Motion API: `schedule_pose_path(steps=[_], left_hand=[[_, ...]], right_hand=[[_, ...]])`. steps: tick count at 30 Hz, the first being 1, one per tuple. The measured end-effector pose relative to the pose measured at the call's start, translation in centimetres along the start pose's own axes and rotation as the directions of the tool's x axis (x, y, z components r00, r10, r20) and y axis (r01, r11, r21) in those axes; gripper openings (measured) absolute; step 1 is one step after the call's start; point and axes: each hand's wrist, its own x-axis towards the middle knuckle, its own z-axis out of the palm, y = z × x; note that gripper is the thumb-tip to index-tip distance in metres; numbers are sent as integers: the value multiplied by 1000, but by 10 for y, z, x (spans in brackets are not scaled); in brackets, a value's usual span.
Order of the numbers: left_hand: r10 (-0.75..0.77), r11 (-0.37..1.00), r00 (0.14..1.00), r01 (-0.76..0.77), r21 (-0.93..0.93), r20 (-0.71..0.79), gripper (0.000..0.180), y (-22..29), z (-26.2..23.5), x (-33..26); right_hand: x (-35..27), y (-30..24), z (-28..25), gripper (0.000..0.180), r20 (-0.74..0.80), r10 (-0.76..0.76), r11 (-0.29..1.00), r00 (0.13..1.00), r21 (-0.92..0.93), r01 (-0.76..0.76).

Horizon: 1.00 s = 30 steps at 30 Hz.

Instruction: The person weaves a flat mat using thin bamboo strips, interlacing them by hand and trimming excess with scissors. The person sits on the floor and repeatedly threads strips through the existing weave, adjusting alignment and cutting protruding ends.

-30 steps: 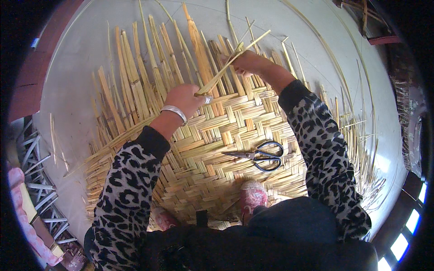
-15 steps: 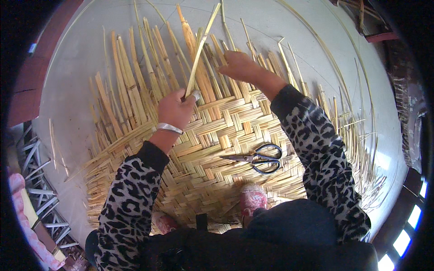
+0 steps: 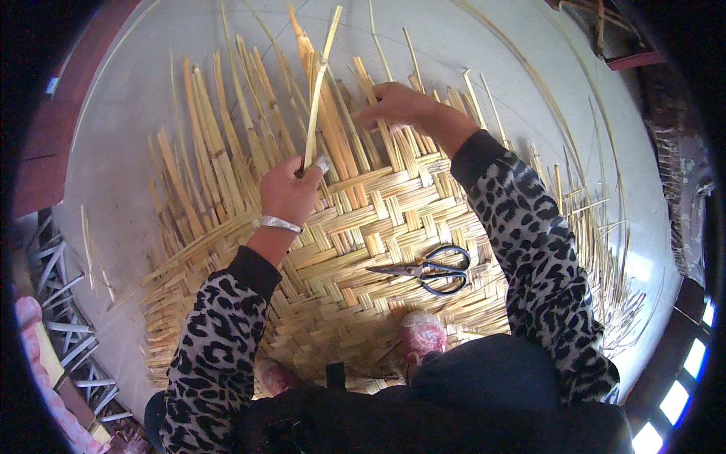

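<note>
Head view: bamboo strip (image 3: pixel 318 83) upright, lengthwise.

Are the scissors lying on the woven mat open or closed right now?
Closed. The scissors lie flat on the woven mat, blades together in one point toward the person's left, dark handle loops side by side; neither hand touches them.

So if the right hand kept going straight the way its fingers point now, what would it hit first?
Probably the loose upright bamboo strips just to its left: the right hand points left across the mat's unwoven edge toward the strip held in the left hand. Depth is unclear.
</note>
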Motion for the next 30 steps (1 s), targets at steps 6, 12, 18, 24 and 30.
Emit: schedule_pose_path(steps=[6,12,18,24,30], left_hand=[[-79,988,997,78,-133,4,34,-5,4,-1],[-95,984,995,94,-150,-5,37,-8,8,3],[-34,997,995,40,-64,92,40,-13,12,13],[134,988,943,-102,-119,305,40,-26,12,36],[5,1000,875,-19,24,484,40,-17,1,44]], right_hand=[[-3,-22,8,42,188,180,963,966,165,-212],[-11,-22,8,37,63,-2,1000,998,-11,3],[-25,-12,14,41,97,-167,835,981,543,88],[-35,-21,10,49,38,-186,689,982,717,103],[-55,-16,-1,33,-241,-175,652,954,698,296]])
